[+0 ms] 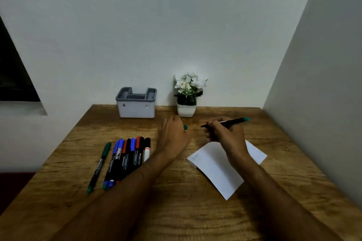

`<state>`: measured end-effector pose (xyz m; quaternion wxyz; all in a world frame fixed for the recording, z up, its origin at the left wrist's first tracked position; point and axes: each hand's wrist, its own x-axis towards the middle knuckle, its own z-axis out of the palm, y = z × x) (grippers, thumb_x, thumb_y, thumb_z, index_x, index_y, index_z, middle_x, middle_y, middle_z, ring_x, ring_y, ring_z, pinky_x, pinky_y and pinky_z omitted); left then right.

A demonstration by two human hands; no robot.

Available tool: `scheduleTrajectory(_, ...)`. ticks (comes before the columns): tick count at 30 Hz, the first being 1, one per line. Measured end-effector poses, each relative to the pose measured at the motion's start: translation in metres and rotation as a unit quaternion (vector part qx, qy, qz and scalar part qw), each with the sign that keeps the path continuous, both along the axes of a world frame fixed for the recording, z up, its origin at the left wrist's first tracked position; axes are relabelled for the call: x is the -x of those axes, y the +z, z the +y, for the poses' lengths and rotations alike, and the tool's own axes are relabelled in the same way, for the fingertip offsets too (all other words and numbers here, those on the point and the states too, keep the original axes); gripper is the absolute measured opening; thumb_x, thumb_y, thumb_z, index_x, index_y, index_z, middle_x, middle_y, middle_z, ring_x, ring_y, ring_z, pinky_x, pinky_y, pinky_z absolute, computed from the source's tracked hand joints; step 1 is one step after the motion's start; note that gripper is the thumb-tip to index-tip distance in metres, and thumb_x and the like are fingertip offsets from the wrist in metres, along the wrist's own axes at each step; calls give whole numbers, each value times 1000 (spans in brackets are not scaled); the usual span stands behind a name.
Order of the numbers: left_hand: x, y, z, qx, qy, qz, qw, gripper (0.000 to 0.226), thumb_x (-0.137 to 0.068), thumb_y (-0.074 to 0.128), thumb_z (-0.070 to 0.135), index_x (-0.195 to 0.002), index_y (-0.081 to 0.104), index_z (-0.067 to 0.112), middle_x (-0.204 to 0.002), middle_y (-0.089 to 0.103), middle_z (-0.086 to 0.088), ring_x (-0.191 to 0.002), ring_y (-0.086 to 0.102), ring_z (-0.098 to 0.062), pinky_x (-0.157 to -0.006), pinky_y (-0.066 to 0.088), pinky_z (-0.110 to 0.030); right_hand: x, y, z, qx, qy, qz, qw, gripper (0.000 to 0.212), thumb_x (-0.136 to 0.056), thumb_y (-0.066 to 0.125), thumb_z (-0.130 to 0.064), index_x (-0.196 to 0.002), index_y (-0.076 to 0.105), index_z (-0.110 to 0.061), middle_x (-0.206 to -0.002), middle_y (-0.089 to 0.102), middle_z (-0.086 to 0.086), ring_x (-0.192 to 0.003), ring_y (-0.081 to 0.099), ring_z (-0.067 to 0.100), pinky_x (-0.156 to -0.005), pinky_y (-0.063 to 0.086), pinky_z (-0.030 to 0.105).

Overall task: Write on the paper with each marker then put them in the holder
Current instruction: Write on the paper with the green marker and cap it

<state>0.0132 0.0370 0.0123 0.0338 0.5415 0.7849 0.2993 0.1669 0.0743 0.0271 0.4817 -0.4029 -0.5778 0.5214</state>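
We reach both forearms forward; our left hand (174, 133) is loosely curled, our right hand (225, 132) closed in a writing grip.

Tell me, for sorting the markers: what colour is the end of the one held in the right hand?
Teal-green, on the marker in the right hand, head view.

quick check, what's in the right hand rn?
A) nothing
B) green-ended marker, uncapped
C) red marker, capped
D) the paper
B: the right hand grips a black marker with a green end above the paper, its tip bare, while the left hand holds what looks like its green cap.
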Motion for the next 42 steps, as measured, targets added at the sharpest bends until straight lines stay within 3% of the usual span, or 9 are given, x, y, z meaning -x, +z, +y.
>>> scheduleTrajectory(9,10,-12,40,26,-34,113,993,13,-82,54,6,-81,66,8,-91,68,-10,-86,62,-23,-68,47,-30,2,-10,12,-36,-4,-1,999,7,-91,71,0,-87,73,-5,-71,71,14,-60,65,15,-53,55,26)
scheduleTrajectory(17,9,-3,44,65,-35,144,987,15,-89,55,10,-101,65,8,-108,63,-11,-102,62,-27,-76,50,-32,1,-21,23,-16,-21,27,999,12,-96,67,-8,-93,79,-8,-81,78,14,-73,73,23,-66,60,34)
scheduleTrajectory(20,14,2,49,12,26,26,999,7,-78,64,12,-80,72,11,-84,69,-7,-80,68,-22,-70,58,-32,-2,-21,21,-33,-16,42,998,10,-95,67,-5,-95,77,-4,-82,78,15,-74,75,28,-68,62,36)
scheduleTrajectory(22,17,8,52,-23,68,-148,986,6,-75,73,11,-69,72,12,-72,72,-6,-66,70,-19,-68,61,-36,-4,-21,18,-60,-15,48,997,8,-94,69,-3,-96,76,-3,-82,78,15,-74,76,31,-68,63,38)
scheduleTrajectory(25,16,23,48,-56,84,-524,846,13,-82,71,-3,-95,69,-3,-90,71,-15,-72,69,-23,-63,62,-33,-4,-21,14,-96,-19,47,994,7,-93,70,-2,-95,77,-3,-81,78,14,-75,76,32,-67,64,38)
scheduleTrajectory(27,12,28,42,-78,70,-648,754,19,-86,61,-11,-106,61,-8,-92,65,-15,-75,67,-24,-59,61,-29,-2,-21,11,-122,-18,47,991,6,-93,71,-2,-94,77,-4,-80,77,13,-74,75,32,-65,63,36)
scheduleTrajectory(30,10,26,36,-78,59,-697,710,19,-88,57,-14,-106,58,-10,-96,63,-18,-77,67,-28,-52,60,-28,0,-22,7,-146,-19,49,988,6,-92,72,-1,-93,77,-5,-79,77,11,-74,75,31,-64,63,36)
scheduleTrajectory(36,5,21,32,-72,52,-712,696,27,-86,57,-15,-113,58,-14,-110,63,-24,-94,68,-36,-56,61,-29,1,-24,5,-159,-21,39,986,8,-92,73,-2,-93,77,-8,-79,77,9,-73,75,29,-65,65,41)
scheduleTrajectory(42,6,19,30,-77,56,-723,684,26,-87,56,-15,-113,59,-14,-111,63,-26,-88,68,-35,-60,62,-32,1,-24,5,-164,-10,38,986,9,-90,74,0,-95,77,-7,-82,78,11,-73,75,29,-65,64,37)
